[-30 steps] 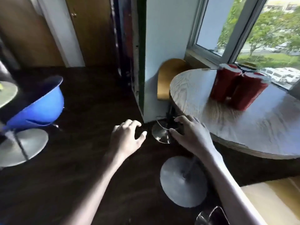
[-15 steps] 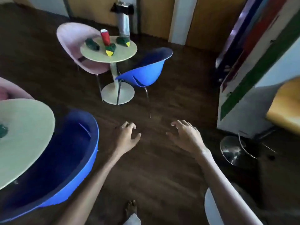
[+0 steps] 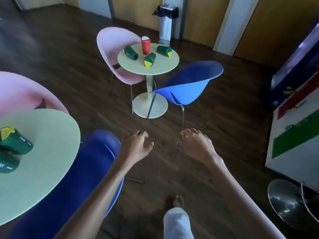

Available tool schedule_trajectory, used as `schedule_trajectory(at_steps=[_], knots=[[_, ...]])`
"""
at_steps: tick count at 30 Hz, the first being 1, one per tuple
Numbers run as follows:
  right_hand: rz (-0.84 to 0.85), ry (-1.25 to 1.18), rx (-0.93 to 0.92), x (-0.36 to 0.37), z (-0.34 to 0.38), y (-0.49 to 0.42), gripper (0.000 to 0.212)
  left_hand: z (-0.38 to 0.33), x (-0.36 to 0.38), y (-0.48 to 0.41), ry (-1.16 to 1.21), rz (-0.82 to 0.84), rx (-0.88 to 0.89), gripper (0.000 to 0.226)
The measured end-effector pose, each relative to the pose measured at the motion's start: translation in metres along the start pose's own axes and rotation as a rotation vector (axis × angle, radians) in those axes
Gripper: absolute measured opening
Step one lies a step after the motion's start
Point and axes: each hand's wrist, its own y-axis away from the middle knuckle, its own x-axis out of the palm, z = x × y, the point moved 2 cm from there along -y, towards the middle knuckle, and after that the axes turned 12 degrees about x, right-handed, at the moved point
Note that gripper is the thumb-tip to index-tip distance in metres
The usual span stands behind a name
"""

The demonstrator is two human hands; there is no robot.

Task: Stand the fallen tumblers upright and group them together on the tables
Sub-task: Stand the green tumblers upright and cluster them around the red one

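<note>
On the far round table (image 3: 160,69) a red tumbler (image 3: 145,45) stands upright. Around it three green tumblers with yellow lids lie on their sides: one at the left (image 3: 131,52), one in front (image 3: 149,60), one at the right (image 3: 164,51). The near round table (image 3: 51,152) at the left carries two more fallen green tumblers, one (image 3: 14,143) above the other (image 3: 7,165), cut by the frame edge. My left hand (image 3: 136,147) and my right hand (image 3: 196,145) hang over the dark floor with loosely curled fingers, holding nothing.
A pink chair (image 3: 114,54) and a blue chair (image 3: 189,88) flank the far table. Another blue chair (image 3: 89,178) sits just right of the near table, a pink one (image 3: 22,94) behind it. A bin (image 3: 166,23) stands by the back wall. A metal table base (image 3: 290,202) lies at the lower right.
My view has swung left, from the wooden table with two red tumblers to the room with the two round tables, and come closer to them. Both hands stay empty in front of me.
</note>
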Motion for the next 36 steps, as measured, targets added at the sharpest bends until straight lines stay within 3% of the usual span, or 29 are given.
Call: schedule_trajectory(at_steps=[18, 36], knots=[[0.095, 0.072, -0.277, -0.042, 0.053, -0.327, 0.053, 0.099, 0.033, -0.256, -0.053, -0.012, -0.28, 0.038], [0.153, 0.117, -0.288, -0.024, 0.221, -0.63, 0.051, 0.337, 0.033, -0.501, -0.108, 0.062, -0.28, 0.041]])
